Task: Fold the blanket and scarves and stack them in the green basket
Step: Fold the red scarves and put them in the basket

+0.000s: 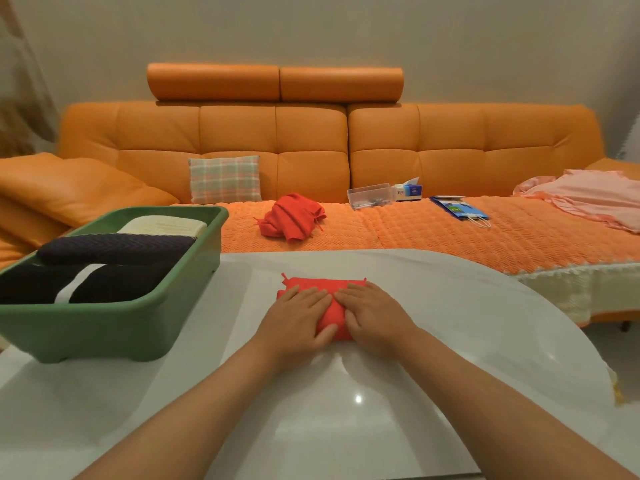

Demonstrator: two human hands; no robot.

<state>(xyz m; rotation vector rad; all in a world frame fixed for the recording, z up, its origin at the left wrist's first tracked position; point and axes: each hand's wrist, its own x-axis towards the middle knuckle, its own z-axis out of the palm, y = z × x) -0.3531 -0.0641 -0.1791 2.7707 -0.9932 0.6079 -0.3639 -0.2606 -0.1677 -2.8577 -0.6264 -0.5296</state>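
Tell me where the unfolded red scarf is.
In the head view, just left of centre, the crumpled scarf lies on the sofa beyond the table, between the plaid pillow and the clear box.

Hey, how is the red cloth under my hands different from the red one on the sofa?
The red cloth on the table is folded into a flat, compact rectangle; the red cloth on the sofa lies crumpled in a loose heap. The left hand and right hand press flat on the table one; nothing touches the sofa one. Both are bright red with fringe strands.
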